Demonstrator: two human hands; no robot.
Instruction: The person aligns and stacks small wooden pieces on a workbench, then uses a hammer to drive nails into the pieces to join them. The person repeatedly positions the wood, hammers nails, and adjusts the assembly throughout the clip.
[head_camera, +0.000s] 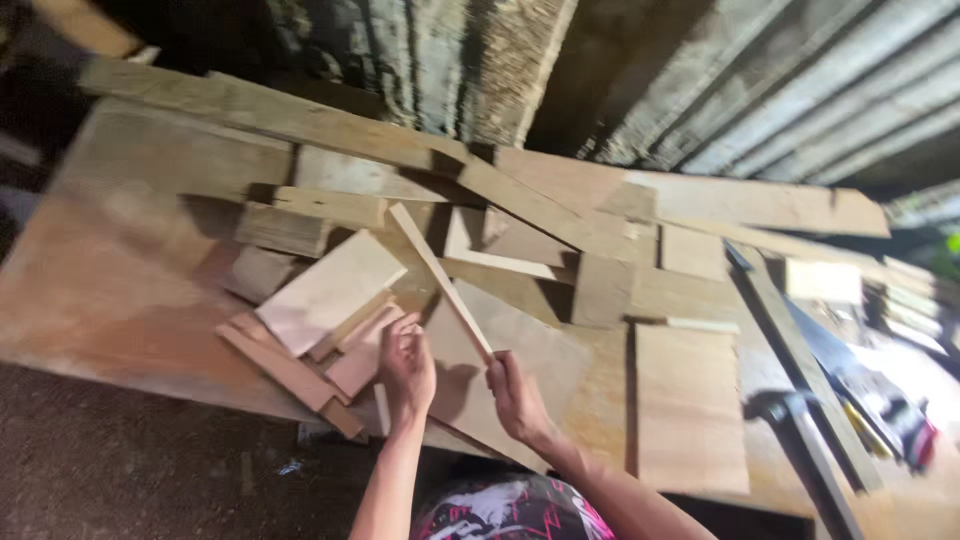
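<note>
Head view, item one: thin wooden strip (440, 282), single, gripped at its near end by the right hand (516, 395), fingers closed round it. Long axis runs up and leftward from that grip, across the workbench (120, 290). Left hand (406, 368), curled, rests on a stack of small offcuts (340, 350) just beside, whether it grasps one cannot be told. Right hand is nearer the strip. Surrounding: one pale square board (330, 290), one rectangular panel (690, 410), one long plank (300, 118), one hammer (795, 420).

Both hands (460, 385) fwd, fingers seemingly curled.
</note>
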